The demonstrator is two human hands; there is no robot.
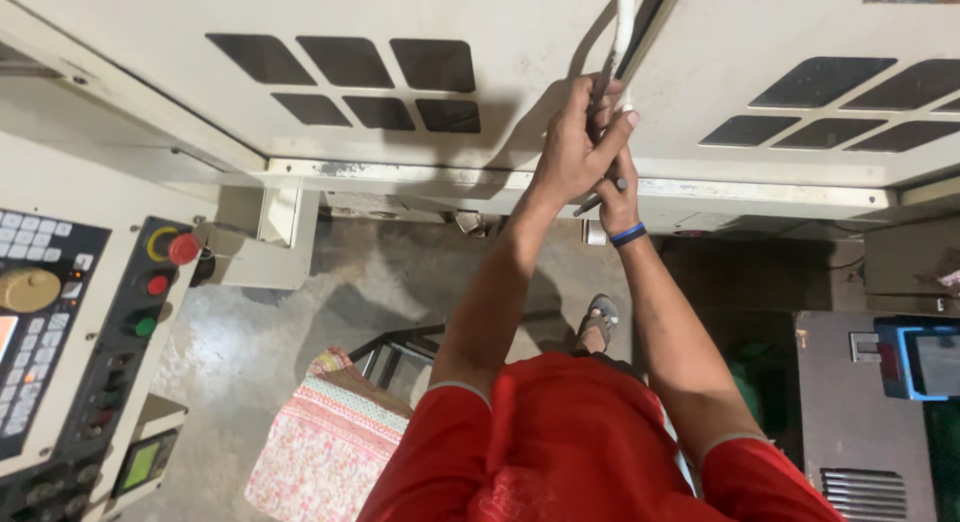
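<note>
The white door handle [624,27] stands upright on the edge of the left cream cabinet door [400,92], just beside the seam with the right door [800,42]. Both hands are clenched around its lower part: the left hand [572,147] wraps it with the fingers [618,132] curled over the bar, and the right hand [618,197], with a blue wristband [628,234], is gripping just beneath, partly hidden by the left. Dark vent panes [350,77] sit in the left door, more in the right. At the left edge is a control panel [60,332] with a red button [184,248]. Below, on the concrete floor [280,322], lies a patterned cloth [325,442] near a sandalled foot [597,322].
</note>
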